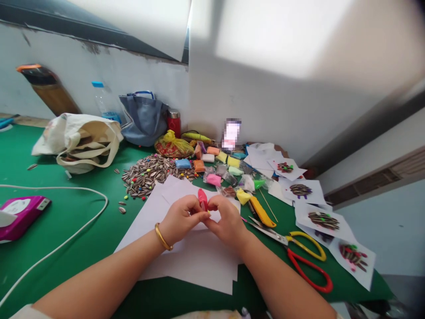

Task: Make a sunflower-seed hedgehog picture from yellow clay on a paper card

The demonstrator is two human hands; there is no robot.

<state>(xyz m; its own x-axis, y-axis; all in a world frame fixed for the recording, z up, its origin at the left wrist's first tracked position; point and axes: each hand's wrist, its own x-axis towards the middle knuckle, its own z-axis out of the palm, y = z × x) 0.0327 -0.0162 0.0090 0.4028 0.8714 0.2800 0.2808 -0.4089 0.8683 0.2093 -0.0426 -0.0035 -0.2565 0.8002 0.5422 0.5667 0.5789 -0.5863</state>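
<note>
Both my hands meet over white paper sheets (186,257) on the green table. My left hand (186,217), with a gold bangle at the wrist, has its fingers pinched on a small red packet (202,199). My right hand (227,219) touches the packet's other side, its thumb and index finger bent against it. A tiny bit of yellow shows between the fingertips; what it is stays unclear. Just behind the hands lie a pile of striped seeds (144,175) with coloured beads and several coloured clay packets, a pink one (213,179) among them.
Scissors (282,239) and a yellow cutter (262,212) lie to the right, near seed pictures on paper (323,220). At the left are a cream bag (79,137), a white cable (71,235) and a magenta device (26,217). A blue bag (143,119) and a phone (231,134) stand by the wall.
</note>
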